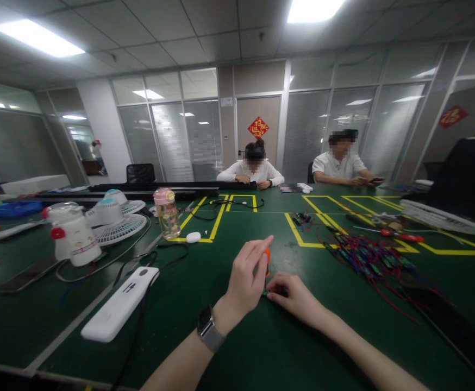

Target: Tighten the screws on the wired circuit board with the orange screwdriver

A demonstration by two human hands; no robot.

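Note:
My left hand (245,274), with a watch on its wrist, is closed around a screwdriver (267,256) with an orange handle. The tool stands upright, its thin shaft pointing down at the table. At its lower end is a small green circuit board (265,293), mostly covered by my fingers. My right hand (292,297) rests low on the table, with thumb and fingertips pinching that board. Whether the screwdriver's tip touches a screw is too small to make out.
To the right lies a tangled pile of wired circuit boards (363,258), with a red-handled tool (402,236) behind it. On the left are a white power bank-like case (119,307), a white jug (76,239), a fan (119,228) and a pink-lidded bottle (167,214). Two people sit opposite.

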